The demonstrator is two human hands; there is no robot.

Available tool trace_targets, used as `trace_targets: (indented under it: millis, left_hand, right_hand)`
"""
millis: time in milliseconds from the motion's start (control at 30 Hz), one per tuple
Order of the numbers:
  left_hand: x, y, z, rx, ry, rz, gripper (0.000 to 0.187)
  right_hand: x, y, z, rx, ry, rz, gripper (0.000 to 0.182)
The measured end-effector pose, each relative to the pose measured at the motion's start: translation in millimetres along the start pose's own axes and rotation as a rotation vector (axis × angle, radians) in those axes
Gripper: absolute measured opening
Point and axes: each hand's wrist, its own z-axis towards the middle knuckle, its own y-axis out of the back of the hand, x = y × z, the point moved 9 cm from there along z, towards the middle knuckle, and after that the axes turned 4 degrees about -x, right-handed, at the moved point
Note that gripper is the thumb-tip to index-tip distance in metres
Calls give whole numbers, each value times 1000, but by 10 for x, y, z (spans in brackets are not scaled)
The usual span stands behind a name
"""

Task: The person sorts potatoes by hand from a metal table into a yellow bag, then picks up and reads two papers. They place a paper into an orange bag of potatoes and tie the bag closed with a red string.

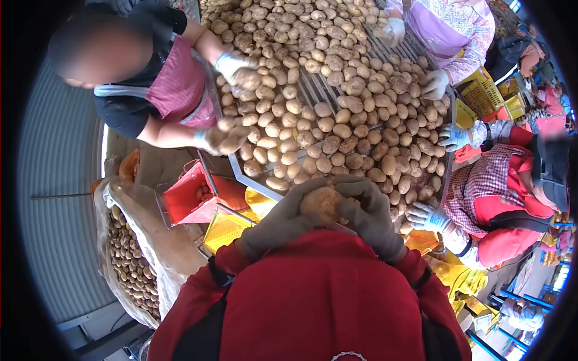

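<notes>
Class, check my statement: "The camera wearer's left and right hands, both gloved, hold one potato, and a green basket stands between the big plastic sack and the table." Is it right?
Not quite: the basket is red, not green, as the head view shows. It stands between the big plastic sack and the table. The left hand and right hand, both gloved, do hold one potato.

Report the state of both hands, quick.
Left hand: gloved, closed around one side of a potato.
Right hand: gloved, closed on the same potato's other side.
</notes>
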Motion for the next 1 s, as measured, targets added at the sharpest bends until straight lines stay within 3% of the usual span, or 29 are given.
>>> trace_targets:
  millis: [33, 100, 167, 200, 267, 367, 400, 467, 533, 600, 667, 700, 733, 800, 833, 867, 933, 967, 1000]
  left_hand:
    - [20, -12, 18, 0, 39, -46, 67]
    - [-52, -101, 187, 238, -300, 681, 69]
    - [36, -25, 207, 250, -244, 634, 70]
    - [157, 93, 124, 137, -28, 215, 70]
    - [312, 193, -14, 34, 13, -80, 71]
    - [209, 117, -14, 1, -391, 164, 56]
    - [160, 141, 10, -71, -496, 176, 47]
    - [472, 231, 46, -68, -253, -154, 49]
    - [825, 109, -137, 70, 136, -589, 49]
    - [749, 13, -240, 173, 214, -742, 47]
    - [848, 278, -317, -32, 134, -902, 44]
    - [925, 393, -359, -121, 100, -971, 43]
    - [934, 506, -364, -104, -96, -956, 36]
    - [1169, 757, -605, -258, -114, -760, 35]
    - [1405, 887, -735, -239, -106, -748, 38]
    - [1641, 1018, -866, -219, -97, -736, 40]
    - [1862, 1317, -1319, -264, -103, -803, 45]
    - [2035, 1628, -1538, -414, -247, -357, 45]
    - [2211, 1933, -1801, -673, -262, 353, 46]
  right_hand:
    - [-26, -3, 12, 10, -43, 24, 24]
    - [-209, -15, 129, -25, -450, -32, 23]
    - [-202, -37, 228, -22, -494, -81, 24]
    - [-133, -56, 323, 7, -339, -98, 26]
    - [-40, -232, 288, 58, -125, -72, 32]
    - [103, -667, 186, 253, 255, -350, 31]
    - [-106, -623, 209, 274, 106, -261, 34]
    - [-194, -726, 268, 399, 375, -655, 43]
    - [-941, -568, 394, 522, 195, -621, 44]
    - [-766, -632, 400, 331, 172, -641, 37]
    - [-660, -928, 317, 385, 156, -557, 31]
    - [-652, -1155, 220, 518, 153, -468, 29]
    - [-663, -1314, 179, 595, 185, -475, 28]
    - [-696, -1603, 107, 699, 281, -562, 29]
    - [-721, -1686, 93, 723, 354, -650, 31]
    - [-1009, -1536, 247, 595, 116, -627, 31]
    - [-1272, -1251, 464, 453, 87, -508, 31]
    - [-1340, -1082, 518, 375, 69, -448, 32]
    - [-1376, -1019, 472, 387, -13, -489, 32]
